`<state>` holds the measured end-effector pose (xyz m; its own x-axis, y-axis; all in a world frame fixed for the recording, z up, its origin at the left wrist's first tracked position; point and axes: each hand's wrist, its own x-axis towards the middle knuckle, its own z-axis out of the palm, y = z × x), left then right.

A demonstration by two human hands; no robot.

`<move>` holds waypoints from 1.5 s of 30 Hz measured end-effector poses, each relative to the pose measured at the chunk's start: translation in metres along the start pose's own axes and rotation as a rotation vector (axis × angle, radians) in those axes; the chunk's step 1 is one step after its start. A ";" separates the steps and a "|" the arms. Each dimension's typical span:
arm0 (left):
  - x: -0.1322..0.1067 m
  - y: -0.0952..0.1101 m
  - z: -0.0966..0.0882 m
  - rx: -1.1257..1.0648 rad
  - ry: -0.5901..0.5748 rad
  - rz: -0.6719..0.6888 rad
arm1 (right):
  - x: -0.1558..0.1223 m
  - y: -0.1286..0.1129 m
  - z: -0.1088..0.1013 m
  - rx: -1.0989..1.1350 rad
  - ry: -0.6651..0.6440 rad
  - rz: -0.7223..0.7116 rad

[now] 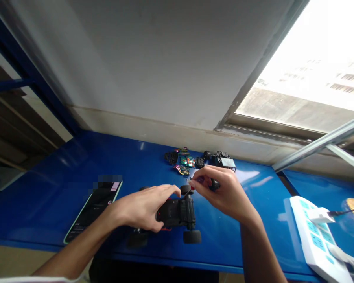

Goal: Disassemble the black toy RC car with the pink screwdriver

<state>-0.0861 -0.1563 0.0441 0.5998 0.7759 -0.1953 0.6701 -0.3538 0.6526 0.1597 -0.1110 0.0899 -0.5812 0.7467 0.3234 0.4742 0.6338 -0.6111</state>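
Note:
A black toy car chassis (172,213) with fat wheels lies on the blue table, its flat underside apparently facing up. My left hand (144,206) grips it from the left, with thumb and fingers across its body. Closed in a pinch, my right hand (218,186) holds a small screwdriver (188,193) by its reddish handle, mostly hidden in my fingers. Its thin shaft slants down to the left near the chassis's upper right wheel (186,189). Whether the tip touches a screw is too small to tell.
Behind my hands lie a colourful toy car body shell (184,161) and another black toy vehicle (224,160) near the wall. A phone (96,210) rests at left. At right, a white power strip (315,232) with plugs and cables sits beside a metal frame (321,141).

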 end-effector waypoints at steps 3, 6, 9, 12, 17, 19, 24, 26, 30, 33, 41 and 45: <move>-0.002 0.002 0.006 0.087 0.074 -0.052 | -0.004 0.000 0.006 -0.007 -0.010 -0.001; -0.005 0.003 0.021 0.127 0.108 -0.063 | -0.009 -0.001 0.010 -0.003 -0.032 0.012; -0.006 0.003 0.037 0.142 0.148 -0.055 | -0.013 -0.001 0.013 -0.005 -0.046 0.032; -0.003 0.004 0.047 0.164 0.196 -0.051 | -0.015 0.000 0.014 -0.028 -0.037 0.038; 0.003 0.008 0.052 0.188 0.236 -0.118 | -0.013 0.000 0.013 -0.091 -0.038 0.038; 0.005 0.008 0.052 0.191 0.238 -0.125 | -0.012 -0.001 0.012 -0.121 -0.049 0.042; 0.008 0.003 0.054 0.177 0.247 -0.104 | -0.010 -0.001 0.008 -0.178 -0.073 0.037; 0.009 0.002 0.054 0.184 0.244 -0.096 | -0.010 0.000 0.009 -0.187 -0.073 0.039; 0.014 0.003 0.052 0.186 0.214 -0.083 | -0.012 0.002 0.007 -0.200 -0.069 0.062; 0.019 0.004 0.051 0.185 0.201 -0.067 | -0.015 0.002 0.003 -0.208 -0.071 0.065; 0.028 0.007 0.052 0.192 0.179 -0.034 | -0.024 0.009 -0.005 -0.193 -0.059 0.103; 0.033 0.010 0.051 0.195 0.163 -0.030 | -0.028 0.012 -0.008 -0.220 -0.048 0.114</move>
<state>-0.0373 -0.1614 0.0072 0.5106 0.8560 -0.0810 0.7676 -0.4114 0.4914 0.1868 -0.1223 0.0791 -0.5441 0.8086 0.2240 0.6679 0.5790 -0.4677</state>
